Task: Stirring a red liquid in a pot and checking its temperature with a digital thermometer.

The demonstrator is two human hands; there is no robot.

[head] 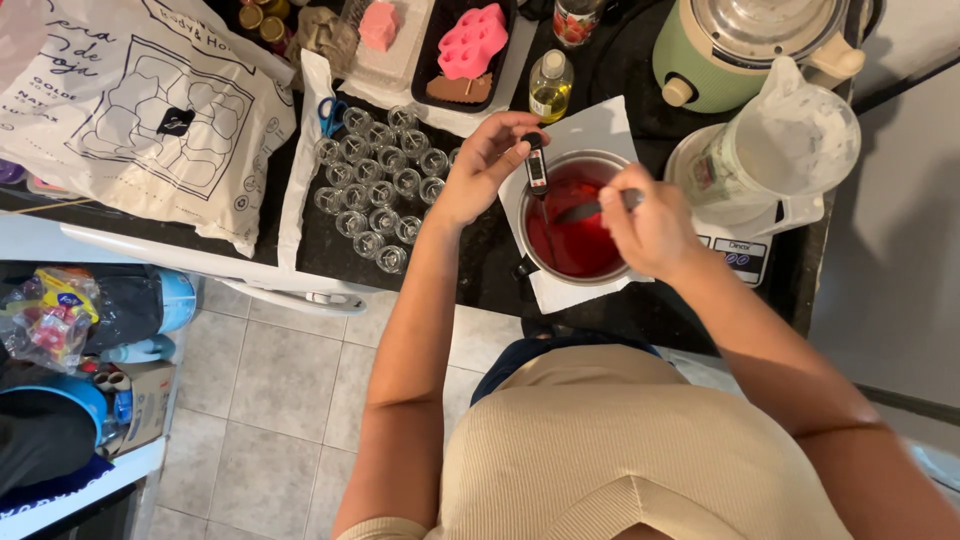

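Note:
A metal pot (530, 262) of red liquid (572, 240) stands on white paper (590, 130) on the dark counter. My left hand (482, 160) holds a black digital thermometer (536, 168) at the pot's left rim, its probe dipping into the red liquid. My right hand (650, 225) is over the pot's right side, gripping the handle of a metal utensil (590, 208) that reaches into the liquid.
Several small clear glass jars (375, 180) cluster left of the pot. Behind are a small bottle of yellow oil (550, 85), pink moulds in a black tray (470, 45), blue scissors (332, 112), a green cooker (740, 45), a jug on a scale (780, 150) and a printed white bag (150, 110).

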